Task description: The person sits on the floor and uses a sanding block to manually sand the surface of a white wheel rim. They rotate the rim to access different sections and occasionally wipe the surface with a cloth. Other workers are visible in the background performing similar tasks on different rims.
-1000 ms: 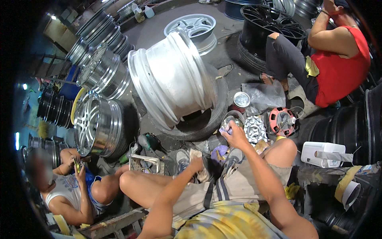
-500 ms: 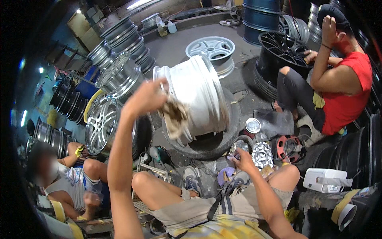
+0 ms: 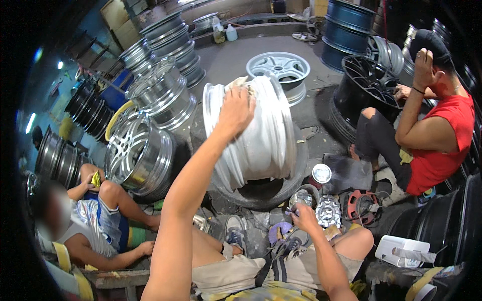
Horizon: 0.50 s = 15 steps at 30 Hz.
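At the centre of the frame, the white wheel (image 3: pixel 268 138) sits tilted on a tyre (image 3: pixel 303 173), its broad barrel facing the camera. Toward its upper left edge, the left hand (image 3: pixel 238 113) grasps a pale rag (image 3: pixel 238 82), fingers bent over it and pressing it to the metal. Lower right of centre, the right hand (image 3: pixel 304 218) is closed, pinching a small purple piece (image 3: pixel 289 212) just beside an open tin (image 3: pixel 308 191). Around that hand lie a purple disc (image 3: pixel 279 232) to its left, a shiny silver part (image 3: pixel 329 211) to its right and, farther right, a red reel (image 3: pixel 360 206); a lidded can (image 3: pixel 321 173) stands above the tin. Near the lower right edge is a white box (image 3: pixel 400 249). Above and right of centre, a silver wheel (image 3: pixel 278 61) lies face up. At the right edge, a person in red (image 3: pixel 442 138) sits by a black wheel (image 3: pixel 362 95); at the lower left, another person (image 3: pixel 93 236) sits below chrome wheels (image 3: pixel 159 150)
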Each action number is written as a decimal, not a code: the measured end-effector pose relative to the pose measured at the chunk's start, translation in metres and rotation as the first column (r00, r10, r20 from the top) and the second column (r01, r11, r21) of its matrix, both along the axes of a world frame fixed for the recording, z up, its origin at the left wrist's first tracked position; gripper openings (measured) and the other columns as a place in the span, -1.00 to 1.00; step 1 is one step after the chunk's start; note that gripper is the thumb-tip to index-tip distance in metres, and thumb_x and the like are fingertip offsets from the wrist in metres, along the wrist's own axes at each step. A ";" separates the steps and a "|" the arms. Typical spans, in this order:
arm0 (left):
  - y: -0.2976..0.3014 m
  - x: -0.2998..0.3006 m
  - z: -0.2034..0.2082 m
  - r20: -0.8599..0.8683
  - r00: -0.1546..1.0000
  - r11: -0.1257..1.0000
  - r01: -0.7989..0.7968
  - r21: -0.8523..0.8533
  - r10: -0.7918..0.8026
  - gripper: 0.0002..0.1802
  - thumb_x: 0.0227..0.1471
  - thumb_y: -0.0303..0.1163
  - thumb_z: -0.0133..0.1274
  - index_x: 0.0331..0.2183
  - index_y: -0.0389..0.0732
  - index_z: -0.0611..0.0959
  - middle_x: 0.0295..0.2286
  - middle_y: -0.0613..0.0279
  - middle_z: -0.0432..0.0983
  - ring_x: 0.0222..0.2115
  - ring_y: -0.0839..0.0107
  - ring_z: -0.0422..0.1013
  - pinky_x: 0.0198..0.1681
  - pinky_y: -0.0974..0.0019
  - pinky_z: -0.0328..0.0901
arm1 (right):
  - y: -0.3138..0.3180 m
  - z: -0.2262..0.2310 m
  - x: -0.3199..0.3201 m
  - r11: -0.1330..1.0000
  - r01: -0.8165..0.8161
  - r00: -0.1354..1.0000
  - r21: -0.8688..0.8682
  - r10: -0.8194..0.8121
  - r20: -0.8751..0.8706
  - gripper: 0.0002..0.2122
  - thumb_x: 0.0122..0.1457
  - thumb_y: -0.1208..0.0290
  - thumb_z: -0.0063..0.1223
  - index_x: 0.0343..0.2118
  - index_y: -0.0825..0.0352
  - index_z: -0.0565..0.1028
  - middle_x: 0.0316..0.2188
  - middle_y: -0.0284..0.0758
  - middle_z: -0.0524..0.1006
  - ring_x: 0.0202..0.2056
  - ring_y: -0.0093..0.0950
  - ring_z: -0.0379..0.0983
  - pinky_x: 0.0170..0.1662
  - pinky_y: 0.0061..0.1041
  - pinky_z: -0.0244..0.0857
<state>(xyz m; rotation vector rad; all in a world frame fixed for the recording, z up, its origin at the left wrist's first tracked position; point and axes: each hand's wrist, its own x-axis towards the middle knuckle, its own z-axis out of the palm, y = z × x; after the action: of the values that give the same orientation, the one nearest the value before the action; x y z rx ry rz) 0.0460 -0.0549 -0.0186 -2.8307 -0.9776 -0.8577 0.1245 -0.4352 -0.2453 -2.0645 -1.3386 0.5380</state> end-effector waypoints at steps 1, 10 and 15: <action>-0.016 -0.009 -0.003 -0.004 1.000 0.997 0.004 0.072 -0.003 -0.38 0.24 -0.18 -0.03 0.13 -0.50 0.44 0.06 -0.36 0.34 0.15 -0.25 0.26 0.27 -0.11 0.18 | 0.003 0.004 -0.001 1.000 -0.016 1.000 -0.003 0.016 0.007 -0.76 0.09 0.38 0.34 -0.27 0.40 0.55 -0.36 0.07 0.60 -0.24 0.13 0.53 -0.18 -0.02 0.40; -0.152 -0.102 -0.112 -0.363 0.928 0.931 0.206 0.300 -0.088 -0.26 0.12 -0.41 -0.02 0.31 -0.43 0.28 0.31 -0.28 0.07 0.38 -0.29 -0.06 0.44 -0.10 -0.03 | 0.003 -0.011 -0.006 0.999 -0.041 0.997 -0.024 0.039 -0.067 -0.76 0.12 0.31 0.36 -0.28 0.33 0.57 -0.38 0.03 0.59 -0.23 0.08 0.54 -0.17 -0.04 0.38; -0.169 -0.150 -0.184 -0.581 0.779 0.910 0.387 0.151 -0.235 -0.29 0.10 -0.40 0.00 0.27 -0.41 0.36 0.28 -0.18 0.17 0.35 -0.20 0.04 0.38 -0.04 0.10 | 0.004 -0.006 -0.009 0.997 -0.050 0.996 -0.064 0.046 -0.070 -0.76 0.12 0.26 0.36 -0.30 0.31 0.58 -0.40 0.01 0.59 -0.26 0.04 0.55 -0.17 -0.07 0.39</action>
<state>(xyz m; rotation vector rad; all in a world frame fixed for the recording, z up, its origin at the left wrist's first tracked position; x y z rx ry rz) -0.1043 -0.2237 -0.2025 -2.7686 -0.2877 -0.1115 0.1157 -0.4309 -0.2508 -2.0515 -1.3502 0.6765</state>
